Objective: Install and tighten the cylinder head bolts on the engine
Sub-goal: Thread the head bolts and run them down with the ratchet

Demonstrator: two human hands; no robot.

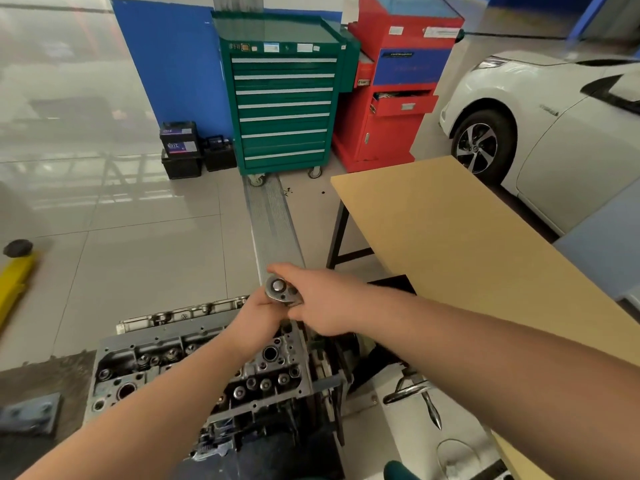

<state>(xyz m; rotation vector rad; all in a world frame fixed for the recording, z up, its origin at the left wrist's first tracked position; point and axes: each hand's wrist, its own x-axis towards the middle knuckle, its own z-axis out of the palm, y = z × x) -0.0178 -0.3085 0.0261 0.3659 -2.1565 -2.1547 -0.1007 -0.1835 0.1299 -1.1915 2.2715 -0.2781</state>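
From the head camera, my two hands met over the far end of the cylinder head (194,362), which sat on the engine low in the frame, beside a tan workbench (460,244). My right hand (325,299) was curled round the ratchet wrench (278,288), its round chrome head facing up; my left hand (258,315) closed just beneath it, seemingly steadying the socket or extension, though the fingers hid what lay below. No bolt being driven showed, so I could not tell how far it was seated. The head was cast grey metal, ribbed and pocked with round bores and valve springs, dull and oily-looking; I judged it heavy and rigid, unlikely to shift under torque. The wrench looked smooth, hard steel, likely slippery in a bare palm, best gripped far down the handle for leverage while the other hand pinned the drive square over the bolt. Behind stood a green tool cabinet (282,105), a red tool cart (398,98) and a white car (554,133) on pale glossy tiles.
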